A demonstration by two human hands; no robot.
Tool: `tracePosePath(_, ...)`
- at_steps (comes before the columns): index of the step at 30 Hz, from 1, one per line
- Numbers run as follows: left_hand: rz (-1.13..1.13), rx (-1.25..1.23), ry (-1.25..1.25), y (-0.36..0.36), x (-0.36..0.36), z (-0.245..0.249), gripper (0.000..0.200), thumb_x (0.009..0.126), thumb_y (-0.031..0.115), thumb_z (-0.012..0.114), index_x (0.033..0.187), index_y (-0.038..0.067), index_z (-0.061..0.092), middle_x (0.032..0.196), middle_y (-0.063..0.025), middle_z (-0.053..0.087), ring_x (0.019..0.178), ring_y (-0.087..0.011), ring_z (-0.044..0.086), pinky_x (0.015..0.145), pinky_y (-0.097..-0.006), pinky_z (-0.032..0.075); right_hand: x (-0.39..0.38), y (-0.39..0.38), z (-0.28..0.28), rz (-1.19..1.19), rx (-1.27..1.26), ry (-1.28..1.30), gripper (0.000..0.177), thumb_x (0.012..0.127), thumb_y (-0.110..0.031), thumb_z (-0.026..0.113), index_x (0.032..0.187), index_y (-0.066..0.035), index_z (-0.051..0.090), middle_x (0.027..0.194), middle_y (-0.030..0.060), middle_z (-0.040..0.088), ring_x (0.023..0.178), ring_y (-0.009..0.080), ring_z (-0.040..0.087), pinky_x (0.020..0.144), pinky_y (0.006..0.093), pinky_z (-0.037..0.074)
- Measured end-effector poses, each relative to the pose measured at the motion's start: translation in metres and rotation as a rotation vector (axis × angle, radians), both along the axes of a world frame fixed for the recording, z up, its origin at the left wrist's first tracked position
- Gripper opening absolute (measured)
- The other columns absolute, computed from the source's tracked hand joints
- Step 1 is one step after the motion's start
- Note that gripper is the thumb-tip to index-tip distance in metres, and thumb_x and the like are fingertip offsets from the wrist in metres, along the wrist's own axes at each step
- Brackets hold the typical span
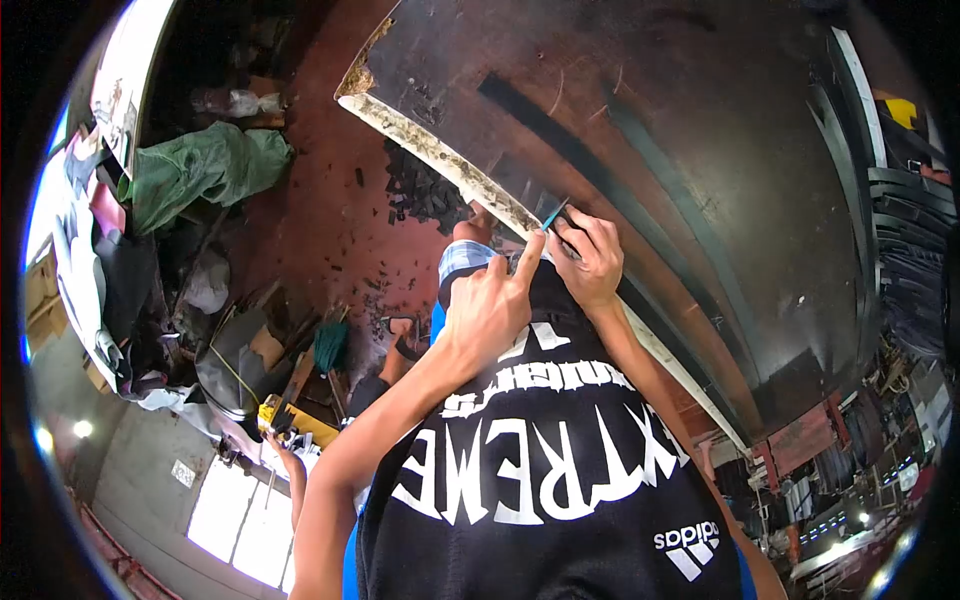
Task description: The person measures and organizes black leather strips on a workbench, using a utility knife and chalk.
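Observation:
Both my hands meet at the white, worn edge of a dark table. My right hand is closed with bent fingers around a small, thin teal tool, its kind too small to tell. My left hand is just left of it, index finger stretched toward the edge near the tool, the other fingers curled. What those curled fingers hold, if anything, is hidden. Beyond my right hand, long dark strips lie on the table, among them a black strip and a greenish-grey strip.
Dark scraps litter the reddish floor left of the table. A green sack lies among piled materials at left. Bundled dark strips are heaped at right. Another person's arm shows at lower left, near a yellow machine.

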State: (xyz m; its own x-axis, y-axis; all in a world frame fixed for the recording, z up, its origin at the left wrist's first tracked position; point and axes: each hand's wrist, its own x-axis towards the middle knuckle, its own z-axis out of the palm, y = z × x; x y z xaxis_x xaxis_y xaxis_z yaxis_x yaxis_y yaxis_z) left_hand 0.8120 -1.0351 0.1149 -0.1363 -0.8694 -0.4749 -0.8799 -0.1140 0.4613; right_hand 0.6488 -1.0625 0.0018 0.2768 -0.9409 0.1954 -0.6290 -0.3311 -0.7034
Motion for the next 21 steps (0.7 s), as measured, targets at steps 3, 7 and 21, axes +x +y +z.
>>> tracePosePath(3,-0.036,0.075,-0.058,-0.006,0.0,0.011,0.072,0.08,0.006,0.061,0.149,0.018,0.043,0.084,-0.0265,0.066,0.056,-0.0377,0.067,0.048,-0.0469,0.053,0.0,0.003,0.0,-0.016,0.004,0.009,0.026,0.069,-0.004,0.08,0.093,-0.009,0.072,0.109,0.0048,0.07,0.093,0.0244,0.064,0.078,0.0338,0.055)
tracePosePath(7,-0.112,0.186,-0.109,-0.018,-0.001,0.023,0.077,0.076,0.009,0.062,0.149,0.005,0.04,0.081,-0.0261,0.065,0.059,-0.0388,0.067,0.052,-0.0464,0.054,-0.001,0.002,-0.001,-0.015,0.036,-0.014,0.024,0.07,-0.005,0.081,0.093,-0.009,0.072,0.11,0.0049,0.07,0.093,0.024,0.063,0.078,0.0334,0.055)
tracePosePath(21,-0.094,0.291,-0.184,-0.031,-0.023,0.016,0.079,0.076,0.008,0.064,0.15,0.01,0.04,0.085,-0.0269,0.066,0.058,-0.0374,0.067,0.049,-0.0474,0.053,-0.003,-0.004,0.001,0.019,0.065,0.001,0.018,0.077,-0.009,0.079,0.093,-0.007,0.072,0.11,0.0085,0.07,0.09,0.0242,0.065,0.076,0.0319,0.056)
